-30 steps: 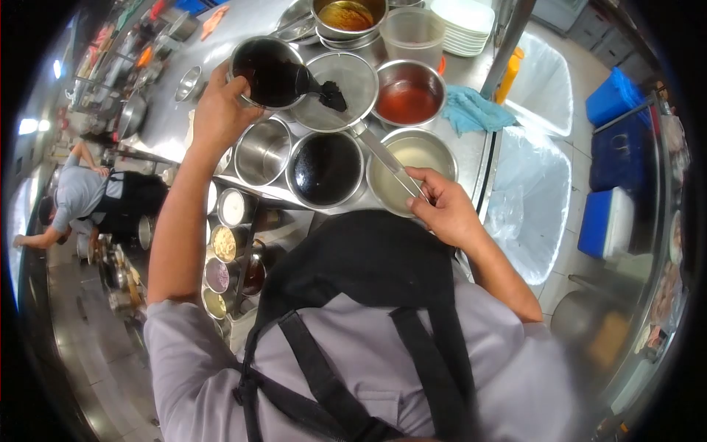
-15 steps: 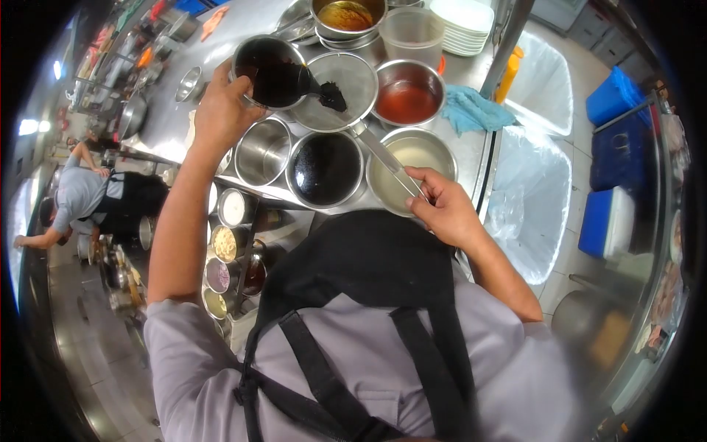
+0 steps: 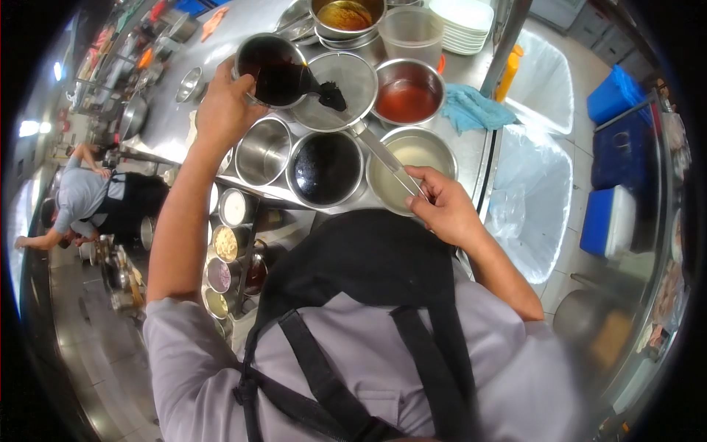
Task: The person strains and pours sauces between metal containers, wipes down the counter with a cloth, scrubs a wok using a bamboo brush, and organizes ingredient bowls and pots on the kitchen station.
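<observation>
My left hand is closed on a steel container with dark liquid in it. The container is tilted to the right, and the dark liquid runs over its rim into a mesh strainer. Between the thumb and fingers of my right hand is the strainer's long wire handle. The strainer sits over the metal containers, its bowl behind a round container of black liquid. Beneath my right hand stands a container of pale liquid. An unfilled steel pot stands to the left of the black liquid.
A container of red liquid, a blue cloth, a clear plastic tub and stacked white plates are on the steel counter. Lined bins stand at right. Another person bends over at far left.
The container in my left hand has shifted very slightly to the right, still pouring. My right hand and the strainer stay in place.
</observation>
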A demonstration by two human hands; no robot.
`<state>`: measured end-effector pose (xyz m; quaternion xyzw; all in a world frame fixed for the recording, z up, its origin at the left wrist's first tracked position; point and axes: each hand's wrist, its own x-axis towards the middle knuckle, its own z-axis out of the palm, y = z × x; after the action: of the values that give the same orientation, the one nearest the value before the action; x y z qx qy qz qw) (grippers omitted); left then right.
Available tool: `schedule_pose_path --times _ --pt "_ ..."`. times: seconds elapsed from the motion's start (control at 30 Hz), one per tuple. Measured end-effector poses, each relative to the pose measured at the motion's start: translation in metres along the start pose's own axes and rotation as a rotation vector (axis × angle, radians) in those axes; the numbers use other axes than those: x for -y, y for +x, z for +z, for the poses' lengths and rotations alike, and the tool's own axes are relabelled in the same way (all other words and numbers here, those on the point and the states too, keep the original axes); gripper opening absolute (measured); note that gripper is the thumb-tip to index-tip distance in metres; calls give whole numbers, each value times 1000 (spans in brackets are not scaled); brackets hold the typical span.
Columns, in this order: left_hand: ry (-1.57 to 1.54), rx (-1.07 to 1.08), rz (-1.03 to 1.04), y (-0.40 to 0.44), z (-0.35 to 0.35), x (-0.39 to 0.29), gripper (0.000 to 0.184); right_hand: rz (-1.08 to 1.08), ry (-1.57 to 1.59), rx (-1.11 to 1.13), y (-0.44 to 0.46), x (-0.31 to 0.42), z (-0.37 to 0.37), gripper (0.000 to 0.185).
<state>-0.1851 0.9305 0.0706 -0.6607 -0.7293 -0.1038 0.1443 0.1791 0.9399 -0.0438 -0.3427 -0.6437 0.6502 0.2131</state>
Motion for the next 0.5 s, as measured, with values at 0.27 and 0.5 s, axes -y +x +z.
schedule_pose_path --times 0.27,0.5 --pt "42 7 33 3 0 -1 38 -3 6 0 0 0 0 42" --pt "109 32 73 5 1 -1 31 -17 -8 -3 1 -1 0 42"
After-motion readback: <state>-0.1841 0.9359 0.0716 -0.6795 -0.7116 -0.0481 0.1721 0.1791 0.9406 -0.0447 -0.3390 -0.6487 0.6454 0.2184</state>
